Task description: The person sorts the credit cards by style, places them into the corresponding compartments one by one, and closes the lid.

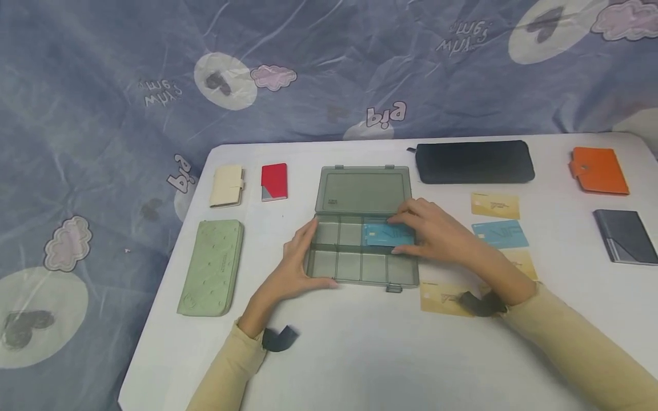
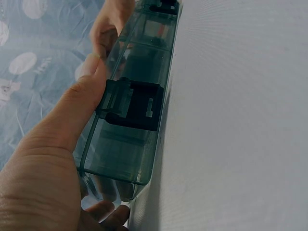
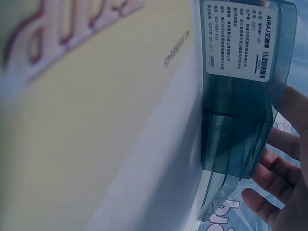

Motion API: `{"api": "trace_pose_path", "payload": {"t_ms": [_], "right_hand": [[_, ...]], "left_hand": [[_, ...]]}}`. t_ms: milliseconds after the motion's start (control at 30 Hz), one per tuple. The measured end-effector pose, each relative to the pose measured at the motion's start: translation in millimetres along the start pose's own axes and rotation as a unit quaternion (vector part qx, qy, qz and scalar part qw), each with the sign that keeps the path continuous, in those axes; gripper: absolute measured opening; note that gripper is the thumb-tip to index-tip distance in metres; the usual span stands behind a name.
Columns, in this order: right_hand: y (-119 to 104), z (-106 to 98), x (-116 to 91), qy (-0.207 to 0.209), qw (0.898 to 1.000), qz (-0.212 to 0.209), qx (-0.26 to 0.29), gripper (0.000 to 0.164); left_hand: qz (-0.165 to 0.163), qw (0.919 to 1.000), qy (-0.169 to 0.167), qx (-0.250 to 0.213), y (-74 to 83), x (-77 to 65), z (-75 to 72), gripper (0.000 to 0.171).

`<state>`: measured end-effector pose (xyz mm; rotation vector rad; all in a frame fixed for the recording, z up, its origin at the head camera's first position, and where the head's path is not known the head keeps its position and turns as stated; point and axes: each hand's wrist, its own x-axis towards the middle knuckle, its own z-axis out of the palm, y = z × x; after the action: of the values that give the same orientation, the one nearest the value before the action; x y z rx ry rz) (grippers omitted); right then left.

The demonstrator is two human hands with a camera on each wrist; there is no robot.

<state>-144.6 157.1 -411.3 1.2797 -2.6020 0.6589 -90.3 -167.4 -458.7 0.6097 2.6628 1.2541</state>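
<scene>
A translucent grey-green plastic divider box (image 1: 349,265) lies on the table, its lid (image 1: 366,191) folded back away from me. My left hand (image 1: 297,260) grips the box's left end, thumb along the front wall near the dark latch (image 2: 134,103) and fingers round the side. A blue card (image 1: 377,233) with a chip lies over the back right compartments. My right hand (image 1: 434,233) pinches this card across its long edges, thumb on the near edge and fingers on the far one. In the right wrist view, a white printed label (image 3: 240,38) shows on the box's right end wall.
Right of the box lie gold cards (image 1: 496,205) and another blue card (image 1: 500,234), partly under my right forearm. Further out are a black pouch (image 1: 475,162), an orange wallet (image 1: 600,170) and a dark card case (image 1: 627,237). Leftward lie a green wallet (image 1: 212,268), cream wallet (image 1: 227,186) and red case (image 1: 275,181).
</scene>
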Motion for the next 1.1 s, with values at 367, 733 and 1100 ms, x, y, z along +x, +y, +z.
{"api": "trace_pose_path", "payload": {"t_ms": [367,733,1100], "right_hand": [[8.5,-16.4,-21.9,0.026,0.999,0.035,0.004,0.049],[66.6,-68.2,-114.7,-0.099,0.96,0.26,-0.021,0.058],[79.9,-72.8,-122.6,-0.156,0.943,0.29,-0.039,0.063]], "left_hand": [[0.003,1.0,0.003,-0.006,-1.4,-2.2,1.8,0.121],[-0.004,1.0,0.003,-0.005,0.8,-0.3,-0.5,0.122],[0.001,1.0,0.002,-0.006,1.7,-1.4,1.7,0.12]]}}
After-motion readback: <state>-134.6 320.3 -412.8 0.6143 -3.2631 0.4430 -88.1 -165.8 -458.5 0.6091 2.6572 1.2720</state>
